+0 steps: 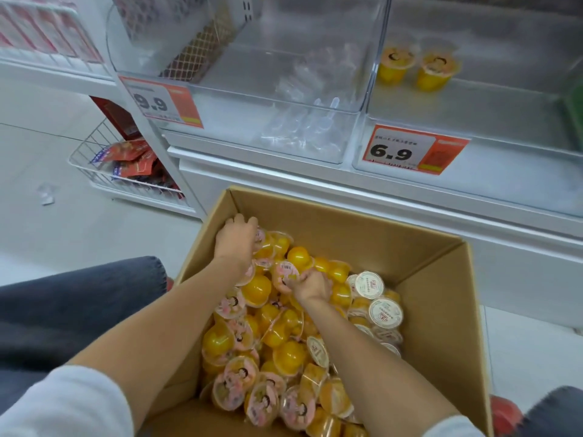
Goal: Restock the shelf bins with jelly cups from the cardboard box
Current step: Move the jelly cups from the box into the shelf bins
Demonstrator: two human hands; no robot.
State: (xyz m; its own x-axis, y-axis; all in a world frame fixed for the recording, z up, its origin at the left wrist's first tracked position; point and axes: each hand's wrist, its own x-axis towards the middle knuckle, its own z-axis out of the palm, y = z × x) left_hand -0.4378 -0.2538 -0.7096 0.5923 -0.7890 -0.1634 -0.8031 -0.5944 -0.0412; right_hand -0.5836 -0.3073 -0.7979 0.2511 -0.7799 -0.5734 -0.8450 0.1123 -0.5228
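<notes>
Right hand (310,283) pinches round pink-lidded jelly cup (285,272) | left hand (236,239) curled over glossy cups (277,242), grip unclear

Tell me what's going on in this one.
A person has both hands in an open cardboard box full of yellow jelly cups. The right hand grips a pink-lidded cup near the middle; the left hand reaches into the far left corner, its grasp hidden. Above, the bin tagged 6.9 holds only two cups.
</notes>
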